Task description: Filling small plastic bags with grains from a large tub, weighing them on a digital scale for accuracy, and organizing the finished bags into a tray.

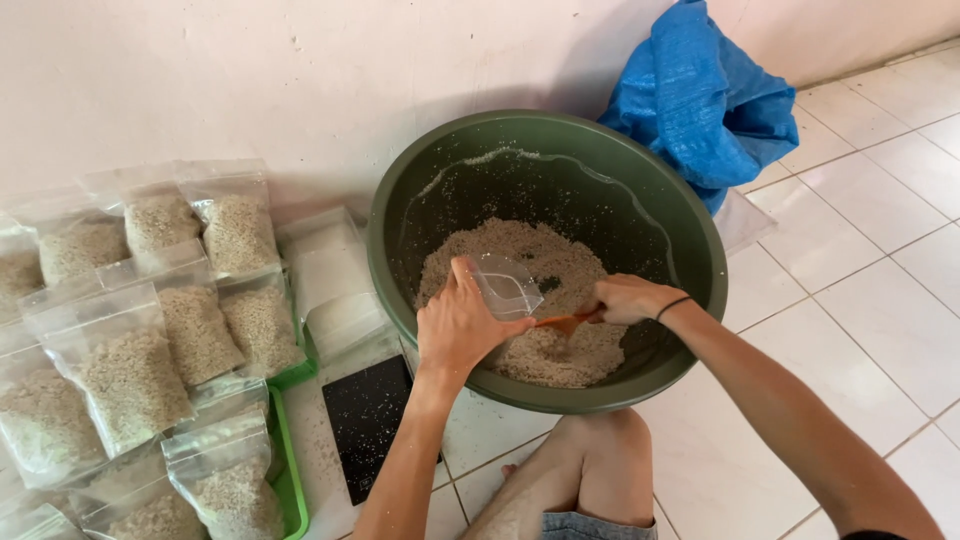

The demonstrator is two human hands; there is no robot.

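Observation:
A large dark green basin (700, 290) stands on the tiled floor, tilted toward me, with a heap of pale grain (530, 270) in its bottom. My left hand (458, 322) holds a small clear plastic bag (505, 285) open over the grain. My right hand (625, 298) grips the handle of an orange scoop (562, 322), whose front end lies low against the grain just under the bag. A dark band circles my right wrist.
Several filled clear bags of grain (130, 380) lie stacked at the left, some on a green tray (290, 480). Empty bags (330, 260) and a black flat scale (368, 420) lie beside the basin. A blue sack (700, 100) leans against the wall. My knee (600, 450) is below the basin.

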